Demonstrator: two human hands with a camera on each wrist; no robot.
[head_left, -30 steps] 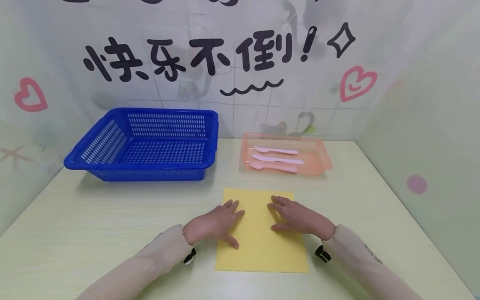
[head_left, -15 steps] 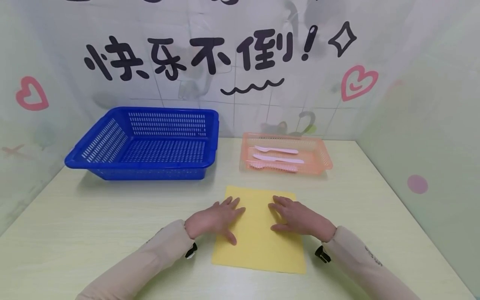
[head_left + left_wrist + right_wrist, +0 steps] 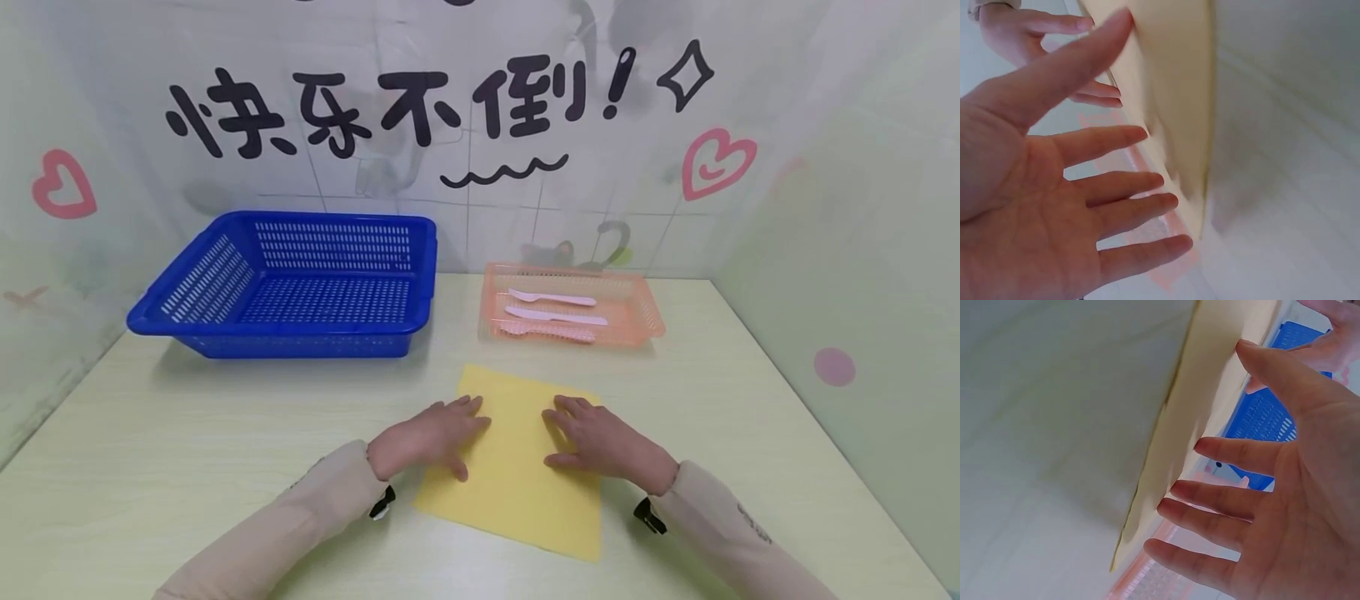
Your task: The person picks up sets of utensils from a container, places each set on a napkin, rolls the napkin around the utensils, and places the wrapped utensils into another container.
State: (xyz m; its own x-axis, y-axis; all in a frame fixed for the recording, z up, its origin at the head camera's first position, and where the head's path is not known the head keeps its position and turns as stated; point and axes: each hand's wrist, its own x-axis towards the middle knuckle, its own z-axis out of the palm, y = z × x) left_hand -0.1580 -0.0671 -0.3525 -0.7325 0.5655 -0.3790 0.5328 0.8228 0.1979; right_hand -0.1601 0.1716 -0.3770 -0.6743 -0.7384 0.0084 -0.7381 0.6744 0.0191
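A yellow sheet [image 3: 517,467] lies on the pale wooden table [image 3: 187,433], turned a little clockwise. My left hand [image 3: 438,433] lies flat with straight fingers on the sheet's left part. My right hand [image 3: 592,437] lies flat on its right part. In the left wrist view the left hand [image 3: 1085,187] has spread fingers against the sheet [image 3: 1179,81]. The right wrist view shows the right hand [image 3: 1254,494] spread the same way on the sheet [image 3: 1197,425].
A blue perforated basket [image 3: 292,287] stands at the back left. A smaller orange basket [image 3: 645,308] at the back middle holds pink plastic cutlery [image 3: 555,317]. Decorated walls close in the table at the back and both sides.
The yellow sheet has turned clockwise under both hands, its near edge now slanting down to the right. Both hands stayed flat on it and shifted slightly.
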